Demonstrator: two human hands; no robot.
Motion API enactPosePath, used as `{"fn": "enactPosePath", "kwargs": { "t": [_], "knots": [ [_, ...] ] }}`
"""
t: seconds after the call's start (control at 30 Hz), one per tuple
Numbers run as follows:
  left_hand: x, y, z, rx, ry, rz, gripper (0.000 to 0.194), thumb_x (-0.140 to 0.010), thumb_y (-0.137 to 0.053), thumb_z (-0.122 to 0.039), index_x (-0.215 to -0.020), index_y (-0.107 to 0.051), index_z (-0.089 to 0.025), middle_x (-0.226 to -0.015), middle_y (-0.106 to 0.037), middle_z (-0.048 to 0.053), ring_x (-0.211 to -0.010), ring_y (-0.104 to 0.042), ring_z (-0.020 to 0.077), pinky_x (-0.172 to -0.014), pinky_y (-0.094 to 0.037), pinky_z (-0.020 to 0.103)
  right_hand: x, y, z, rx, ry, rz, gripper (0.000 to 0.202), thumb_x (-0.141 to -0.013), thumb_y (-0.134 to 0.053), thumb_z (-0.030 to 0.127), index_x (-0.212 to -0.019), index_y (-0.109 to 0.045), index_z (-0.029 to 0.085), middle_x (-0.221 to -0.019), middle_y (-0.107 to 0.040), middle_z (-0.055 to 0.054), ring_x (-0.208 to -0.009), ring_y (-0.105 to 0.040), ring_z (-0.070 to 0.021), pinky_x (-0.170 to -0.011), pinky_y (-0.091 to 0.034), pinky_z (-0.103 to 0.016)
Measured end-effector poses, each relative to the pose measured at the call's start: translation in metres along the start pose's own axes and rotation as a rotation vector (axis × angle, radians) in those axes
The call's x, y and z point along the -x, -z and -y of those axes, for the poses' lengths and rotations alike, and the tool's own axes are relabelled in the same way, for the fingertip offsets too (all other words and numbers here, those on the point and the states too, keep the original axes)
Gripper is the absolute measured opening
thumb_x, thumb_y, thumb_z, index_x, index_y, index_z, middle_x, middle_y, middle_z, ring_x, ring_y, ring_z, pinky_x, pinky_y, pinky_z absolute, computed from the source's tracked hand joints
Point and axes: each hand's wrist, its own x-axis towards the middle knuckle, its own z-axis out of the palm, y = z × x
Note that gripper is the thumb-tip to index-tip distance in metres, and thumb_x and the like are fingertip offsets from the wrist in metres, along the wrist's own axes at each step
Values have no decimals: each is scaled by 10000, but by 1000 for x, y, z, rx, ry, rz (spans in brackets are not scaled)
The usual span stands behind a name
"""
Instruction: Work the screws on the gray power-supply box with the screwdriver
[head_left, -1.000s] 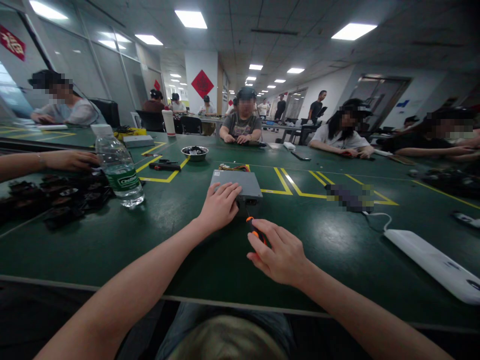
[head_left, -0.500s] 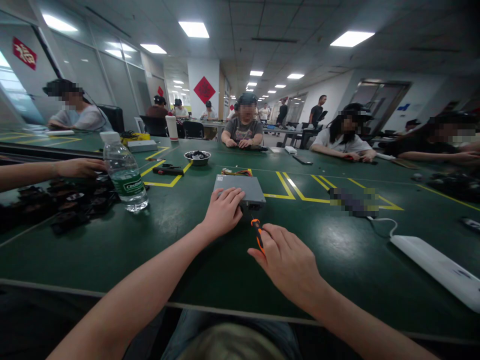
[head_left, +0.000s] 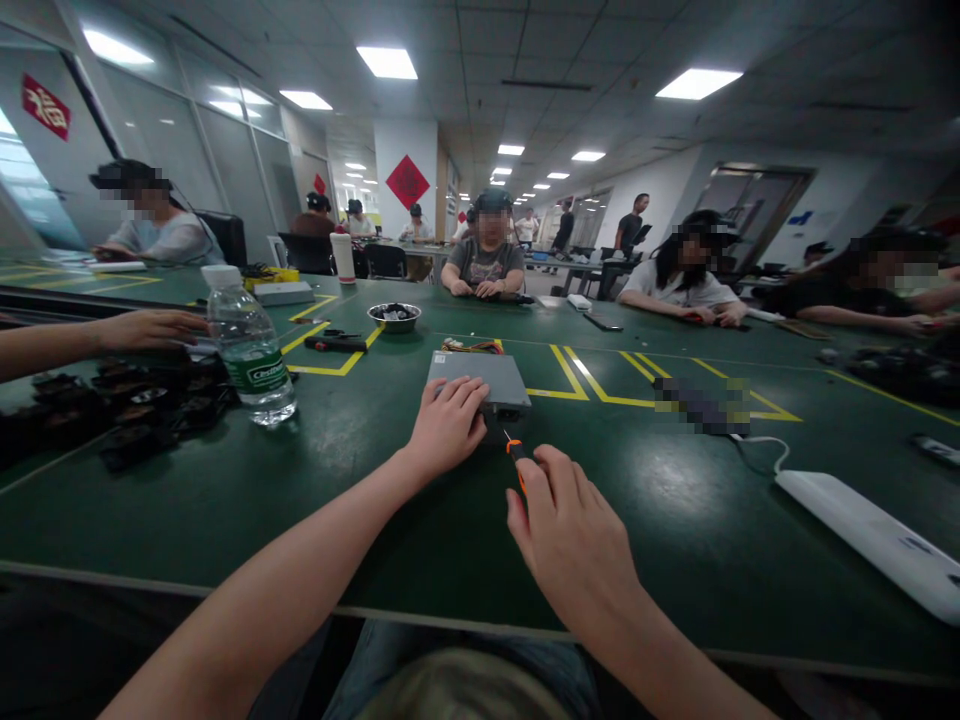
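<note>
A grey metal power supply unit lies on the green table in front of me, with coloured wires at its far side. My left hand grips its near left part, fingers over the top and thumb at the near face. Below the unit's near right corner, my right hand holds an orange and black screwdriver between thumb and fingers. Its thin shaft points up and left toward the unit's near face; whether the tip touches anything is too small to tell. Most of the handle is hidden by my fingers.
A water bottle stands left, beside dark parts and a co-worker's hand. Farther back are a metal bowl and a black tool. On the right lie a white power bank and its cable. Several people sit around.
My right hand and the screwdriver have shifted slightly right and toward me, with the fingers repositioned on the handle. My left hand and the power supply unit stay in place.
</note>
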Motion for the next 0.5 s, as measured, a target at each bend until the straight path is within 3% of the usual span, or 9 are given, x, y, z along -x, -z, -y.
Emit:
{"fn": "enactPosePath", "kwargs": {
  "t": [0.13, 0.3, 0.4, 0.5],
  "knots": [
    [0, 0, -1, 8, 5, -5, 369, -835, -434, -236, -1196, -502, -207, -1281, -534, 60, -1201, -448, 220, -1018, -261, 425, 5, -2, 9, 1, 58, -25, 299, -833, -361, 28, -1043, -556, 115, -967, -604, -122, -808, -561, -196, -681, -429, -294],
    [0, -1, -1, 13, 15, -17, 362, -838, -438, -240, -1192, -507, -203, -1269, -541, 64, -1200, -448, 216, -1020, -256, 422, 3, -2, 8, -4, -90, 0, 175, -906, -408, 221, -938, -573, 172, -755, -578, -43, -552, -503, -128, -521, -378, -253],
    [0, -2, -2, 12, 21, -16, 355, -837, -441, -245, -1184, -510, -209, -1261, -547, 64, -1196, -452, 220, -1022, -249, 427, 3, -1, 9, -68, -167, 21, 221, -916, -371, 238, -951, -568, 145, -883, -594, -90, -691, -568, -163, -579, -437, -265],
    [-1, -2, -3, 9, 27, -16, 349, -839, -443, -258, -1179, -509, -212, -1260, -547, 59, -1191, -454, 222, -1020, -246, 432, 7, -3, 13, -122, -122, 17, 251, -900, -337, 148, -1026, -552, 112, -1040, -577, -135, -863, -579, -201, -700, -477, -298]
  ]
}}
